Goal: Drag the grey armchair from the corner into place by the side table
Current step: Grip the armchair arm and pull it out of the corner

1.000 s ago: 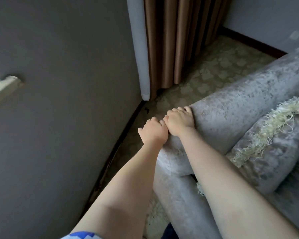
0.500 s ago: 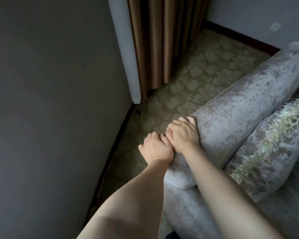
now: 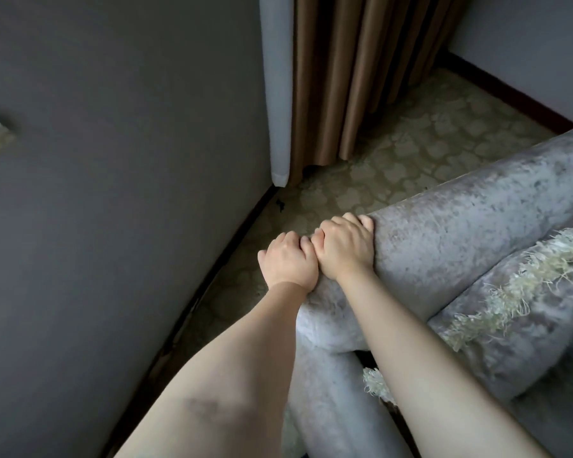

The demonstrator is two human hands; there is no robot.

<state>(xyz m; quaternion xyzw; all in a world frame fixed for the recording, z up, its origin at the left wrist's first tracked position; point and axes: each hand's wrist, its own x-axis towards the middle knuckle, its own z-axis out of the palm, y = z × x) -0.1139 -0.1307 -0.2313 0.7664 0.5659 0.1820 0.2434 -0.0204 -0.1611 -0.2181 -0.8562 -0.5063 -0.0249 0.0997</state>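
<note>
From the head view, we have both hands on the grey crushed-velvet armchair [image 3: 460, 233], which stands in the corner of the room with its padded roll running from the middle of the frame off to the right. Our left hand [image 3: 290, 261] grips the near-left end of that roll, fingers curled over its far edge. Our right hand [image 3: 343, 247] grips the roll just beside it, knuckle to knuckle, fingers hooked over the top in the same way. Both arms reach out nearly straight.

We judge the dragging step to be in hand: the grip is taken and the chair is not yet by the side table, which is not in view. The next move calls for a steady pull toward us, keeping the roll's end off the wall on the left.

A grey cushion with a cream fringe [image 3: 510, 325] sits loose on the seat at the right and may slide as the chair shifts.

The floor is a pale patterned carpet [image 3: 394, 160], likely to resist the chair's feet. A dark grey wall [image 3: 113, 193] closes the left, brown pleated curtains [image 3: 361, 77] hang in the far corner, and a dark skirting board [image 3: 510, 90] runs along the far right wall.
</note>
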